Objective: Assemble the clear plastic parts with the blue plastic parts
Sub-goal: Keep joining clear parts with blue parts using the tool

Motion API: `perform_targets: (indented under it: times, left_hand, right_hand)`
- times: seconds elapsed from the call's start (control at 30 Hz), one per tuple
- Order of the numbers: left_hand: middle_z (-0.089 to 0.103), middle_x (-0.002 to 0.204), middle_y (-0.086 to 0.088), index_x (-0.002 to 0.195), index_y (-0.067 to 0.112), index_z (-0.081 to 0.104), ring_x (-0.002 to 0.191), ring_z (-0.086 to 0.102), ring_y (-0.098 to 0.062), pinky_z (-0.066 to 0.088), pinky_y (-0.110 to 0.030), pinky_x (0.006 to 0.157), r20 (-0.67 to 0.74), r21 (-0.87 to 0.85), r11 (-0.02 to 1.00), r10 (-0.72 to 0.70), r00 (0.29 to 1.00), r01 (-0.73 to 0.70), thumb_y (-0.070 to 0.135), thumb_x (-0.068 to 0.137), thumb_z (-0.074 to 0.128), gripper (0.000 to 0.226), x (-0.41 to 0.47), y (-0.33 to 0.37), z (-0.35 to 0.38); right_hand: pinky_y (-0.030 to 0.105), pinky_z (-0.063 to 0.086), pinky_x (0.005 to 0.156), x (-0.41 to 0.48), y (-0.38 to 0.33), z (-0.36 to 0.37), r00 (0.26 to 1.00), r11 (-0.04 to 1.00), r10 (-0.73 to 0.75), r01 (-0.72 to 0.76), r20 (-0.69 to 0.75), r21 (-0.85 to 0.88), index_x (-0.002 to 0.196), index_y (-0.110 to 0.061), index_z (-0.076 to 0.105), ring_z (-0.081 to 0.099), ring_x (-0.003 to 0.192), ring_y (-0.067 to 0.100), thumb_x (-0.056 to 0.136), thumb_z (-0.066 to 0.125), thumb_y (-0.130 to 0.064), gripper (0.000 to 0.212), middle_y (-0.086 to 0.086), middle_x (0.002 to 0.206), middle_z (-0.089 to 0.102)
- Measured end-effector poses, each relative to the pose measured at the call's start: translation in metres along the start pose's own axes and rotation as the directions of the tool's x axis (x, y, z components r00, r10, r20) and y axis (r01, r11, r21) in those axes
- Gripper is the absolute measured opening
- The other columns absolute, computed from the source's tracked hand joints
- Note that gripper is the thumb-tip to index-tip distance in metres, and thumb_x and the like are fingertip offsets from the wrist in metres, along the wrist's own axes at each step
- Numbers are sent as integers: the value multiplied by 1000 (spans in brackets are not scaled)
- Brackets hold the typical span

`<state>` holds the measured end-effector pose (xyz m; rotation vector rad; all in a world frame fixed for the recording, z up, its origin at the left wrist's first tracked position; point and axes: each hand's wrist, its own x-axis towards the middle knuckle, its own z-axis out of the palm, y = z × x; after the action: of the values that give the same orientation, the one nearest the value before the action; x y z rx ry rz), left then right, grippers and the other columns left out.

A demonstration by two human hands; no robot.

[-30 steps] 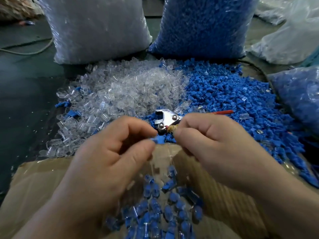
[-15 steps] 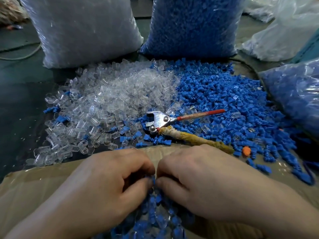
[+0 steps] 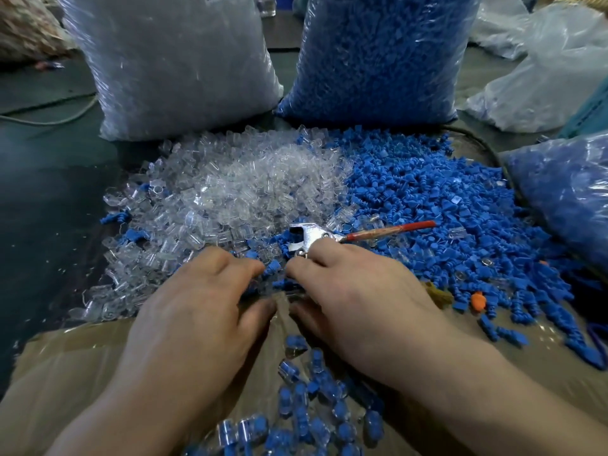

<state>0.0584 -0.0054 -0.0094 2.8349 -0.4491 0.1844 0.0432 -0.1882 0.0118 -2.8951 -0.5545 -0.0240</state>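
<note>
Parts of both kinds are heaped ahead: clear parts (image 3: pixel 246 185) at eleven o'clock, blue parts (image 3: pixel 427 205) at one o'clock, joined pieces (image 3: pixel 316 403) at six o'clock on the cardboard (image 3: pixel 65 373). The left hand (image 3: pixel 197 307) and right hand (image 3: pixel 355 301) are laid palm-down, side by side, where the heaps meet. Their fingers are bent into the parts, and whether anything is pinched cannot be told. Each part is judged light, stiff and slick, and best taken by its sides between thumb and forefinger.

The hands (image 3: pixel 197 311) (image 3: pixel 358 304) hide the pliers' (image 3: pixel 309 236) wrapped handle.
</note>
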Motion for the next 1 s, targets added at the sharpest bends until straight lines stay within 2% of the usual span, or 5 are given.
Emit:
perform_targets:
  times: [0.23,0.43,0.67,0.83,1.0]
  left_hand:
    - [60,87,13,94,26,72,80,59,-13,49,-32,69,-8,-197,977,84,996,-83,27,80,71,14,2,1,5]
    - [60,90,17,86,30,65,86,57,-10,49,-33,74,-13,-252,963,99,995,-99,31,80,69,7,2,4,5]
    - [58,98,25,100,38,65,94,53,1,46,-25,80,35,-306,950,78,996,-63,42,82,58,20,2,5,4]
    - [61,95,30,91,42,60,81,60,6,46,-18,52,-41,-473,874,-150,988,113,43,75,64,17,-2,4,4]
    - [73,77,12,94,42,65,66,71,-15,62,-51,59,28,-698,657,-370,929,283,37,69,67,26,-2,-5,-1]
  right_hand:
    - [38,49,73,3,0,8,997,997,-75,75,4,6,123,-25,50,48,100,18,94,48,-21,29,-6,108,51]
    - [39,47,70,3,2,12,995,995,-76,80,-64,63,106,-23,56,50,93,20,92,53,-19,15,-5,96,55]
    - [41,43,60,1,0,14,989,977,-40,68,-142,201,91,-22,52,50,78,21,90,55,-30,8,-6,80,56]
    - [41,47,65,-1,3,8,987,972,1,37,-163,232,104,-26,51,52,78,17,92,47,-29,13,-8,86,58]
    - [36,49,87,0,3,6,996,997,-60,63,-70,37,137,-27,44,50,105,19,93,53,-18,45,-7,123,55]
